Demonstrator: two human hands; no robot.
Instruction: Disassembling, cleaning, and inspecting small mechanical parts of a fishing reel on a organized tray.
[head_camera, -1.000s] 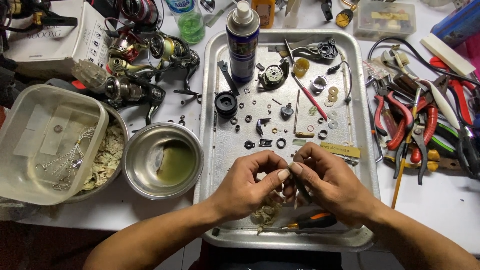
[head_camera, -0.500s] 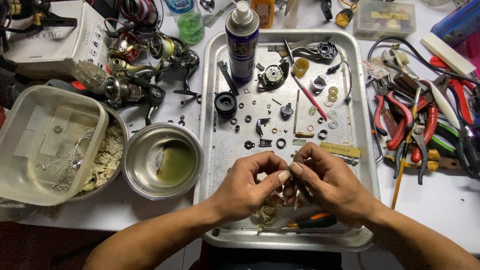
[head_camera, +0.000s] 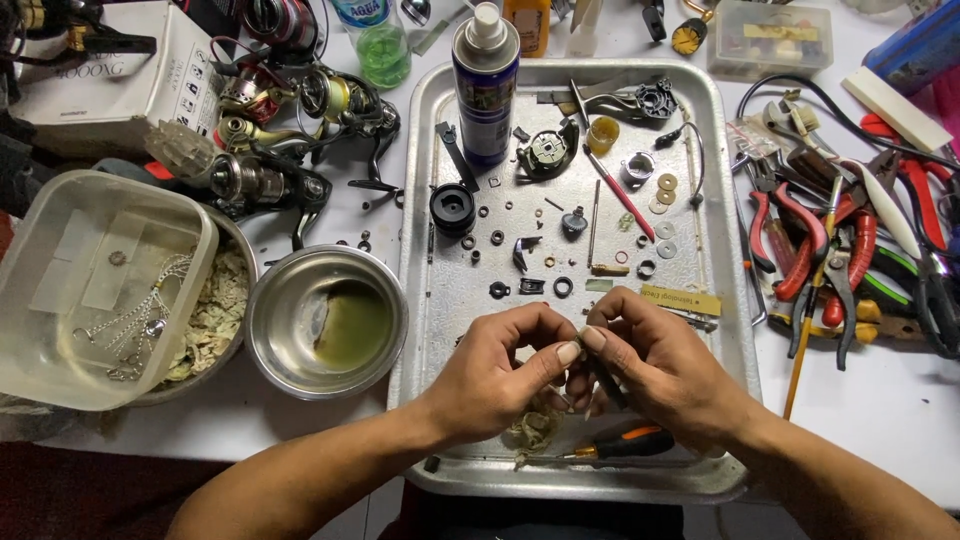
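A small dark part (head_camera: 597, 372), too hidden to identify, sits pinched between both hands low over the metal tray (head_camera: 428, 180): the left hand (head_camera: 497, 372) nips it with thumb and forefinger pressed together, the right hand (head_camera: 660, 368) closes round it from the other side. It looks like a fitting or cleaning step on a reel piece, and the next move seems to call for a steady twist without dropping it. Below the hands on the tray lies an orange-handled screwdriver (head_camera: 625, 443); farther up, washers and rings (head_camera: 662, 206) and a spray can (head_camera: 486, 85). Left of the tray stands a steel bowl (head_camera: 327, 320); right of it, on the desk (head_camera: 880, 400), red pliers (head_camera: 800, 245).
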